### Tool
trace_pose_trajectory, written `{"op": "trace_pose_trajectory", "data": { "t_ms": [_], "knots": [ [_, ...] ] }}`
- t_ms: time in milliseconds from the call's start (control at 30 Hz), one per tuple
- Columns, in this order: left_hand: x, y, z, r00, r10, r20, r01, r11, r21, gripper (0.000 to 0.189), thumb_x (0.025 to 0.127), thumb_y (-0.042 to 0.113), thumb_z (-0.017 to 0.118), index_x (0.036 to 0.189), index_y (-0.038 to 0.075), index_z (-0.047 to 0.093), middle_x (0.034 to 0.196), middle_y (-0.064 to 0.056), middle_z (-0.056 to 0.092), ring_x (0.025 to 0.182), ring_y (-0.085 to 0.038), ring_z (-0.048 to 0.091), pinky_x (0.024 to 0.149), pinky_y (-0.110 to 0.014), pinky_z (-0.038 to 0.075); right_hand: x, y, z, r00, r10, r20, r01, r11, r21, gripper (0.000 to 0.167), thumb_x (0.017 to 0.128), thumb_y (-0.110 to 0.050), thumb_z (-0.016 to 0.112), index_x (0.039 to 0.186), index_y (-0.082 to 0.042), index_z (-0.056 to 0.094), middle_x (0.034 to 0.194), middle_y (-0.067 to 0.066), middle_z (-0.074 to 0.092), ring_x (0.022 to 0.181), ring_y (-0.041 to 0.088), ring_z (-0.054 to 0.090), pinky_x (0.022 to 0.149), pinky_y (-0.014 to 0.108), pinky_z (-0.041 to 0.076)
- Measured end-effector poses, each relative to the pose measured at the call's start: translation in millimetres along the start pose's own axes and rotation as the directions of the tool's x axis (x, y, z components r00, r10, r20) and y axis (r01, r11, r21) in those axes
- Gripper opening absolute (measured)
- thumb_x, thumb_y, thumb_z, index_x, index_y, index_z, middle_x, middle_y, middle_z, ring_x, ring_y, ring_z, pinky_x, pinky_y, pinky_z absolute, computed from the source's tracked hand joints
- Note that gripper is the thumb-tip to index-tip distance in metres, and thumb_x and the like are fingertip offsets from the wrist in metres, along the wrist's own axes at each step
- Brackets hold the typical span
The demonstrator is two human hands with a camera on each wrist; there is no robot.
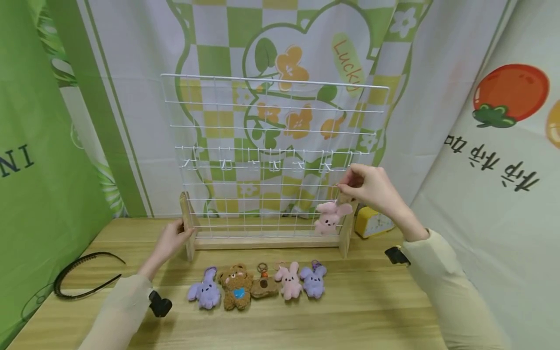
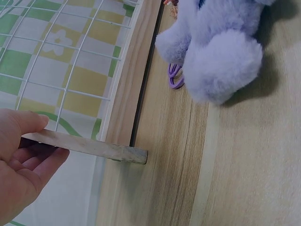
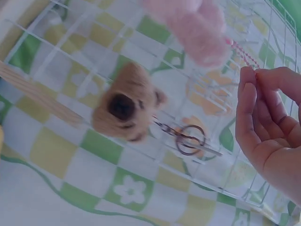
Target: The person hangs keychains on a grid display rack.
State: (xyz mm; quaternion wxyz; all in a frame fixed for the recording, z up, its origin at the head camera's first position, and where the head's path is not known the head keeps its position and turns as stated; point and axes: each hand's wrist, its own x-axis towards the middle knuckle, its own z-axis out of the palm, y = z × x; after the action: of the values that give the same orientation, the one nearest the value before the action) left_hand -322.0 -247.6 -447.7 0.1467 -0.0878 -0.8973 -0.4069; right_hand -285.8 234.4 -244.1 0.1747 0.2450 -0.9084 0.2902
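Observation:
In the head view my right hand (image 1: 372, 187) is raised at the right side of a white wire grid rack (image 1: 275, 83). Thumb and index finger pinch the pink bead chain (image 3: 242, 54) of a pink plush bunny keychain (image 1: 328, 221), which dangles in front of the grid. Close by, a brown plush animal-head keychain (image 3: 127, 101) hangs by its ring from a hook (image 3: 207, 148). Low on the left, my left hand (image 1: 169, 240) grips the rack's wooden side support (image 2: 89, 146) between thumb and fingers.
On the table before the rack lie a purple plush bunny (image 1: 207, 294), a brown bear (image 1: 237, 289), a brown plush with a ring (image 1: 264, 288), a pink bunny (image 1: 290, 283) and another purple plush (image 1: 313, 283). A black headband (image 1: 65, 287) lies left; a yellow clock (image 1: 372, 223) stands right.

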Motion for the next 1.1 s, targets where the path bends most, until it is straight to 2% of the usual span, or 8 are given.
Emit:
{"op": "trace_pose_trajectory", "data": {
  "t_ms": [233,333,433,600,700,833,1100],
  "knots": [
    [-0.5,-0.7,-0.4,1.0,-0.002,0.002,0.002,1.0,0.007,0.014,0.096,0.005,0.061,0.097,-0.009,0.061,0.106,-0.034,0.069,0.099,-0.044,0.068,0.08,-0.046,0.061,26.8,-6.8,-11.7,0.999,-0.033,-0.041,0.031,0.997,-0.069,0.004,0.09,-0.007,0.069,0.089,-0.003,0.068,0.088,0.013,0.074,0.076,0.013,0.067,0.066,0.009,0.051],
    [-0.3,-1.0,-0.4,1.0,0.006,0.002,-0.006,1.0,-0.002,0.015,0.096,0.004,0.06,0.099,-0.011,0.062,0.108,-0.035,0.068,0.102,-0.046,0.067,0.083,-0.05,0.061,34.8,-6.9,-12.5,0.999,-0.033,-0.03,0.03,0.995,-0.09,0.003,0.09,-0.006,0.068,0.09,-0.003,0.068,0.088,0.013,0.074,0.078,0.019,0.068,0.066,0.01,0.05],
    [0.0,-1.4,0.1,1.0,0.01,0.0,-0.01,1.0,-0.011,0.016,0.095,0.003,0.06,0.1,-0.013,0.062,0.107,-0.036,0.068,0.101,-0.047,0.068,0.083,-0.049,0.061,41.9,-4.9,-11.7,1.0,-0.026,-0.007,0.025,0.994,-0.109,0.003,0.09,-0.005,0.068,0.09,-0.002,0.067,0.089,0.014,0.073,0.079,0.022,0.068,0.068,0.016,0.053],
    [0.2,-2.0,1.5,1.0,0.014,-0.013,-0.014,1.0,-0.009,0.017,0.094,0.001,0.061,0.1,-0.014,0.062,0.107,-0.037,0.068,0.1,-0.047,0.068,0.083,-0.048,0.061,50.8,-1.4,-9.4,1.0,0.003,0.03,0.001,0.993,-0.122,0.003,0.09,-0.005,0.067,0.089,-0.002,0.067,0.091,0.017,0.073,0.084,0.027,0.07,0.076,0.035,0.059],
    [-0.5,-1.7,2.3,1.0,0.013,-0.013,-0.014,1.0,-0.02,0.021,0.094,0.001,0.061,0.106,-0.016,0.062,0.11,-0.039,0.066,0.103,-0.049,0.067,0.086,-0.051,0.06,54.5,0.7,-7.3,0.999,0.011,0.051,-0.004,0.99,-0.138,0.004,0.09,-0.005,0.067,0.088,-0.002,0.066,0.091,0.017,0.073,0.084,0.028,0.07,0.078,0.04,0.06],
    [-0.8,-0.8,3.0,1.0,0.01,-0.008,-0.01,1.0,-0.026,0.023,0.094,0.002,0.06,0.108,-0.017,0.061,0.11,-0.039,0.066,0.102,-0.049,0.067,0.086,-0.051,0.06,58.7,4.0,-5.3,0.997,0.011,0.073,0.002,0.986,-0.168,0.006,0.09,-0.006,0.067,0.087,-0.002,0.065,0.091,0.017,0.073,0.083,0.027,0.069,0.077,0.041,0.059],
    [0.6,-2.1,1.6,1.0,0.012,-0.002,-0.012,1.0,-0.017,0.015,0.094,0.003,0.06,0.098,-0.012,0.061,0.109,-0.037,0.067,0.104,-0.048,0.066,0.085,-0.051,0.06,59.2,5.2,-2.7,0.996,0.001,0.086,0.015,0.983,-0.181,0.004,0.091,-0.006,0.065,0.088,-0.003,0.066,0.09,0.016,0.072,0.081,0.025,0.067,0.075,0.037,0.057]
  ]
}}
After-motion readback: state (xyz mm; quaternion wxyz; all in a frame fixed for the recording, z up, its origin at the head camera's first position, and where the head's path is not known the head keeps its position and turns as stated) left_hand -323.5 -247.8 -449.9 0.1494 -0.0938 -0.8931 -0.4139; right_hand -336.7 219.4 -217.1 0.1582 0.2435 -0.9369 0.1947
